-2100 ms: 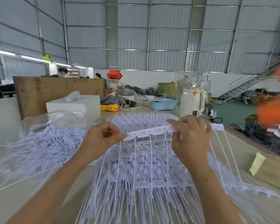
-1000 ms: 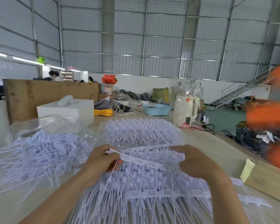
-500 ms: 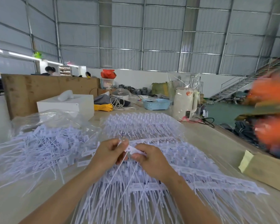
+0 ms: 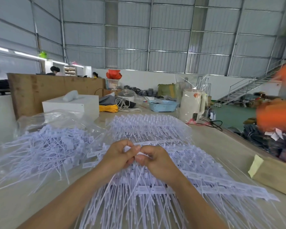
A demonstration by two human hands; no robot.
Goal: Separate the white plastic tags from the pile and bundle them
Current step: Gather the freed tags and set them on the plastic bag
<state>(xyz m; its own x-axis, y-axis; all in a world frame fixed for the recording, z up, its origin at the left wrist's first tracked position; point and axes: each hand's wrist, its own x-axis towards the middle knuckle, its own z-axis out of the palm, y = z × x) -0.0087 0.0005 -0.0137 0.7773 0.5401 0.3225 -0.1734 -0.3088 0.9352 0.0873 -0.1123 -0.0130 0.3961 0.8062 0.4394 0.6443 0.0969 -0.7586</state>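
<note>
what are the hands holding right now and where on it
Both the left hand and the right hand pinch one white tag strip at its flat label end, fingertips meeting above the tag pile.

Both forearms reach forward from the bottom edge and converge at centre. Left hand (image 4: 118,155) and right hand (image 4: 155,158) meet, fingertips touching — fingers of both curled inward, pinching a white tag (image 4: 128,148) between them. Wrists roughly level; backs of both hands face up.
</note>
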